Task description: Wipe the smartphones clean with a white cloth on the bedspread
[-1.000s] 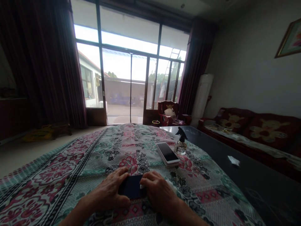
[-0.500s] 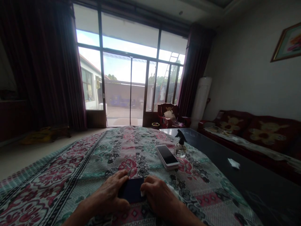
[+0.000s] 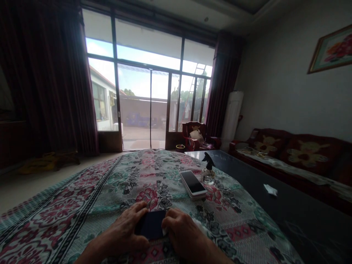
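A dark blue phone (image 3: 151, 224) lies flat on the patterned tablecloth in front of me. Its left edge is gripped by my left hand (image 3: 129, 227), thumb at the near side and fingers at the far side. My right hand (image 3: 178, 225) is closed at the phone's right end, with a white tissue (image 3: 164, 231) pinched under its fingers; most of the tissue is hidden. Beyond the hands rests a small stack of phones (image 3: 193, 183), the top one white-framed with a black screen. Just behind that stack stands a clear spray bottle (image 3: 208, 170) with a black trigger head.
The flowered tablecloth (image 3: 110, 205) covers a table with a dark glossy top (image 3: 247, 190) showing at right. A crumpled white tissue (image 3: 270, 190) lies there. A red wooden sofa (image 3: 305, 154) runs along the right wall; an armchair (image 3: 194, 134) stands near the glass doors.
The whole view has shifted slightly as my head turned a little to the right. Both hands keep their places on the phone, with hardly any movement.
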{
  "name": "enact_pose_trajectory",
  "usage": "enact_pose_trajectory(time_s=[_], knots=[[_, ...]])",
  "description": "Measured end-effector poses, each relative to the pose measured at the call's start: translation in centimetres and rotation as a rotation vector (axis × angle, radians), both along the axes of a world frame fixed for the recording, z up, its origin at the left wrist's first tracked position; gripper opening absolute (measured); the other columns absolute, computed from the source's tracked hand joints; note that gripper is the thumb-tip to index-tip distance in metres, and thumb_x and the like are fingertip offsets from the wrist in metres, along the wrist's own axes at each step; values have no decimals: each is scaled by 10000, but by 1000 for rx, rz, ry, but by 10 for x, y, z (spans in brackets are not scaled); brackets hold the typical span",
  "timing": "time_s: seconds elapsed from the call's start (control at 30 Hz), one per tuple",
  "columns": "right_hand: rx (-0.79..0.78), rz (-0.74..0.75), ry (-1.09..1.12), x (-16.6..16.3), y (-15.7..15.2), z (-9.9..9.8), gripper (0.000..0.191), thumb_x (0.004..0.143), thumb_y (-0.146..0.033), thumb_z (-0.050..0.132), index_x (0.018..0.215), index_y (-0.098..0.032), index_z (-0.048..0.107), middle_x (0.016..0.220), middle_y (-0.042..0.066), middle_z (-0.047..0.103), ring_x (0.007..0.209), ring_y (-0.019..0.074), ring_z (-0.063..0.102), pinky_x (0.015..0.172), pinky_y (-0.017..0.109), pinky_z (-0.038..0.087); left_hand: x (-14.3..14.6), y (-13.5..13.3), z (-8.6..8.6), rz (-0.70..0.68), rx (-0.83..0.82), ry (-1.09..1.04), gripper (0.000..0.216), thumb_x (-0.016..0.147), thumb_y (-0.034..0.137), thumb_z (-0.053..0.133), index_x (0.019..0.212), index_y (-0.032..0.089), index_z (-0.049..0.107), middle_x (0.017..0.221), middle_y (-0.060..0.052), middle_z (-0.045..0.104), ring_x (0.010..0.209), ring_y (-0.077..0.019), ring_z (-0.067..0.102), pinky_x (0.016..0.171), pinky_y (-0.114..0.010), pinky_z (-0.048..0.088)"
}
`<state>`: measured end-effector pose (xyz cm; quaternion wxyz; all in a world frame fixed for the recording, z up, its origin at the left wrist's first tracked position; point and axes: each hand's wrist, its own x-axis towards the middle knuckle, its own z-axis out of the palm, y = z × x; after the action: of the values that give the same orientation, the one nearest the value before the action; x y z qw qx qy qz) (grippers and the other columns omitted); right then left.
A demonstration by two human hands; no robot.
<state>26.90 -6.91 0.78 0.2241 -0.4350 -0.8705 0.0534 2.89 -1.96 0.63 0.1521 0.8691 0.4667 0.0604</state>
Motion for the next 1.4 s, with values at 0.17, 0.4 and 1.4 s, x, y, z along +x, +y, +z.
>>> enact_pose_trajectory(time_s=[0.17,0.4,1.4], knots=[[1,-69,-27,-4,10,-3,204,806,-68,459,853,-192,613,901,42,597,854,156,551,736,225,408,0,1,-1,-1,-2,9,850,672,497,681,1394,139,410,1522,-127,265,1397,-330,213,1141,-411,229],[-6,-61,-56,-4,4,-1,181,813,-79,454,841,-193,592,923,44,592,878,158,546,743,227,402,4,-5,11,21,-37,17,871,657,469,698,1396,118,399,1522,-150,256,1397,-333,208,1139,-416,225],[21,-54,-40,-4,-8,2,214,769,-64,474,893,-176,608,921,60,589,844,172,548,725,255,388,7,-7,6,59,18,-41,804,609,535,707,1317,225,489,1494,-82,350,1362,-288,314,1104,-384,276]])
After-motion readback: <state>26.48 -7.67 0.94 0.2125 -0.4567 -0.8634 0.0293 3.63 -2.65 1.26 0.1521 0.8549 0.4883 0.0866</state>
